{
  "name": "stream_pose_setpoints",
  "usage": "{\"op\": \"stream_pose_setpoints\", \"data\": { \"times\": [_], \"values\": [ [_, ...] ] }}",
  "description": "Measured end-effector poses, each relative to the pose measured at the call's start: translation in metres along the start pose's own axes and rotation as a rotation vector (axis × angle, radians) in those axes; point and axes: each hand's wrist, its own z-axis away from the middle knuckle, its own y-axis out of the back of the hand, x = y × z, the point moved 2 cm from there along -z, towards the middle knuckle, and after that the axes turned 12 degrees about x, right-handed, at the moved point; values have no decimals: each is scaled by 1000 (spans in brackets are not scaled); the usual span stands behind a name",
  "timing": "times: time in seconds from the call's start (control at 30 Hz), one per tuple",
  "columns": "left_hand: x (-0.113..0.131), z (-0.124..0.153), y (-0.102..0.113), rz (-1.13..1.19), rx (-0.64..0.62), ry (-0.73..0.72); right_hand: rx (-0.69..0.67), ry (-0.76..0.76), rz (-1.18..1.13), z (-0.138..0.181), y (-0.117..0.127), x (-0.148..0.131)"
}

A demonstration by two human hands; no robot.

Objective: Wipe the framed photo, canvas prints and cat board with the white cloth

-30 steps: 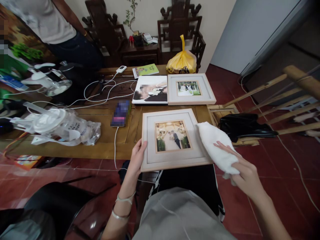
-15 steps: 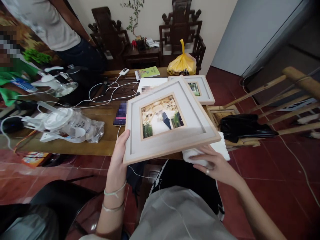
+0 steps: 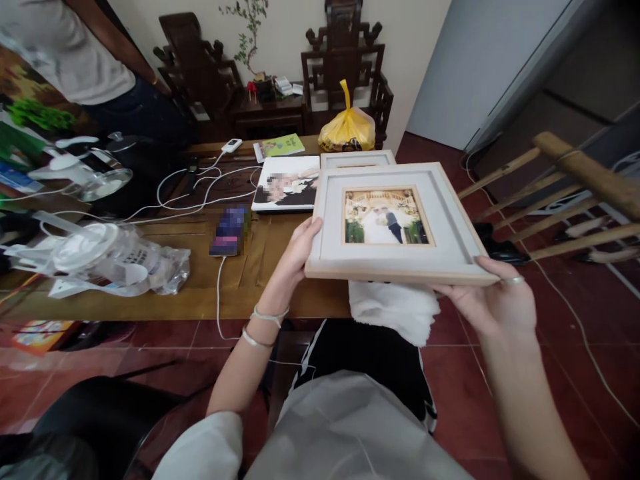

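Observation:
A picture frame (image 3: 400, 260) with a pale wood edge, a wide white mount and a small wedding photo is held up between my two hands. My left hand (image 3: 303, 247) grips its left edge near the lower corner. At the lower right corner, my right hand (image 3: 500, 297) has its thumb on top and its fingers underneath. Below the frame a white cloth (image 3: 393, 310) hangs at the table's front edge. A second picture frame (image 3: 357, 159) lies behind, mostly hidden by the held one. Left of it rests a photo album or panel with a portrait cover (image 3: 285, 190).
On the wooden table (image 3: 270, 267) lie a phone (image 3: 229, 230) on a white cable, a plastic-wrapped cup (image 3: 115, 253), a green booklet (image 3: 279, 147) and a yellow bag (image 3: 347, 127). A bamboo chair (image 3: 565, 160) stands at right. A person (image 3: 95, 60) stands at back left.
The picture frame has moved right and levelled out. My right hand has left the white cloth and taken hold of the frame's right corner. The view has shifted slightly.

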Motion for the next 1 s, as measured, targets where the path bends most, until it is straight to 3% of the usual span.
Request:
{"op": "stream_pose_setpoints", "data": {
  "times": [0.13,0.23,0.3,0.4,0.5,0.73,1.0],
  "values": [
    [-10,-31,-22,81,-93,191,94,67,-29,-14,18,3],
    [-25,-55,-34,206,26,466,219,106,-130,-24,30,4],
    [-35,-69,-43,321,128,560,329,144,-318,-30,38,3],
    [-48,-88,-60,450,225,541,432,198,-629,-34,49,3],
    [-55,-101,-77,469,256,518,470,225,-755,-33,58,2],
    [-55,-115,-90,533,421,508,473,261,-648,-31,65,0],
    [-54,-120,-83,583,316,528,430,288,-519,-35,64,-3]
  ]
}}
